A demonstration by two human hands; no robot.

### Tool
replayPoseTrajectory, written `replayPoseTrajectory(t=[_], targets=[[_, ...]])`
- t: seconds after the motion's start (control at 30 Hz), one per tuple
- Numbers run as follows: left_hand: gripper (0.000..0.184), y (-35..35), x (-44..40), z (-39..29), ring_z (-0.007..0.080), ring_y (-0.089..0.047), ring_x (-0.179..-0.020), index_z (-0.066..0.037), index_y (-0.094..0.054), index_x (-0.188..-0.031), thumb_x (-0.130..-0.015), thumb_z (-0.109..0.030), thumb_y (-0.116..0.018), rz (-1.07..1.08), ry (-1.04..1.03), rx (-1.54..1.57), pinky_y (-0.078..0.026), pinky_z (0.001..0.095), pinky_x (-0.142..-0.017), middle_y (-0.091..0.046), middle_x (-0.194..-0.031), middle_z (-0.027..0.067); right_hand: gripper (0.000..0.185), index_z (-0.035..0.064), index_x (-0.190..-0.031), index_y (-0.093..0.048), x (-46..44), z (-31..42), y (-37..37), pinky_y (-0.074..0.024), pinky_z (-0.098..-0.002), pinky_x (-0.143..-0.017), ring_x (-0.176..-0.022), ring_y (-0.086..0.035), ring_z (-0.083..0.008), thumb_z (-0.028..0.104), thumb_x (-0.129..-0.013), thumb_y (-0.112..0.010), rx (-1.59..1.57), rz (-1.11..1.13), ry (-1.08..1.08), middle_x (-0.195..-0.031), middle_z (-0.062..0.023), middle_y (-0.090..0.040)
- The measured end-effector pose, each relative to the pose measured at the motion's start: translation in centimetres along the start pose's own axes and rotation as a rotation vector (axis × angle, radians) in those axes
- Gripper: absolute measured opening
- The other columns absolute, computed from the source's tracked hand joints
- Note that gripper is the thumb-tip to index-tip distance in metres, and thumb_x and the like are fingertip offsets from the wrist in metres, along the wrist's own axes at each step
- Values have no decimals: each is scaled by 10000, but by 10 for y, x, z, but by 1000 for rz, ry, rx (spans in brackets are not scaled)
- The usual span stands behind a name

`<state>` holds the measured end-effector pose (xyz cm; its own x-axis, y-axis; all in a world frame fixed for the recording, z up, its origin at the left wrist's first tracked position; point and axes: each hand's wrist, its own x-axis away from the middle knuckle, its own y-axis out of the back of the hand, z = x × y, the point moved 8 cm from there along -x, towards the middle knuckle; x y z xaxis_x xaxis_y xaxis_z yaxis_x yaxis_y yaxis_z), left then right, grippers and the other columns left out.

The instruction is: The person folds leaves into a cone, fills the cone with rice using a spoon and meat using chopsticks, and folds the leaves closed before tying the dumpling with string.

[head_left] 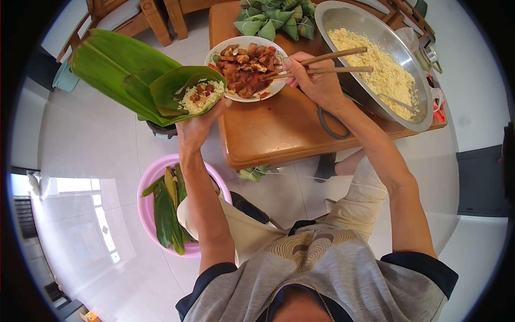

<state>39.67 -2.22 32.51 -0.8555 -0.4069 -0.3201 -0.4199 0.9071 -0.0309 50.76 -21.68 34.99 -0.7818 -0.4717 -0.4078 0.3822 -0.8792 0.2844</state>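
Observation:
My left hand (197, 124) is closed around the base of a cone of broad green leaves (120, 80), held up left of the table. Inside the cone sits pale rice (209, 99) with brown meat pieces on top. My right hand (316, 80) grips a pair of wooden chopsticks (335, 55), their tips down in a white plate (211, 58) of sauced meat (248, 67). To the right stands a large metal bowl (370, 19) of yellowish rice (375, 64), with a spoon handle (397, 102) showing in it.
Tied leaf-wrapped dumplings (276, 16) are piled at the back of the wooden table (273, 139). A pink basin (145, 217) with long leaves (166, 214) rests on the floor at left. Dark-handled scissors (333, 129) lie by my right wrist. Another green bundle (253, 173) hangs below the table edge.

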Motion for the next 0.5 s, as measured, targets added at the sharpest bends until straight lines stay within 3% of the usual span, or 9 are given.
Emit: replayPoseTrajectory(t=[0.47, 0.5], targets=[[191, -1, 1, 6, 80, -499, -663, -33, -581, -755, -604, 8, -690, -2, 22, 3, -425, 210, -620, -548, -728, -8, 204, -30, -805, -603, -3, -12, -6, -458, -192, -474, -541, -554, -75, 163, -842, -546, -31, 37, -42, -681, -40, -591], [233, 0, 1, 11, 92, -524, -690, -27, -587, -811, -612, -23, -709, 28, 29, -15, -443, 230, -640, -576, -775, 9, 202, -31, -800, -604, -4, -13, -6, -462, -191, -477, -550, -560, -77, 158, -841, -545, -35, 37, -47, -682, -42, -591]])
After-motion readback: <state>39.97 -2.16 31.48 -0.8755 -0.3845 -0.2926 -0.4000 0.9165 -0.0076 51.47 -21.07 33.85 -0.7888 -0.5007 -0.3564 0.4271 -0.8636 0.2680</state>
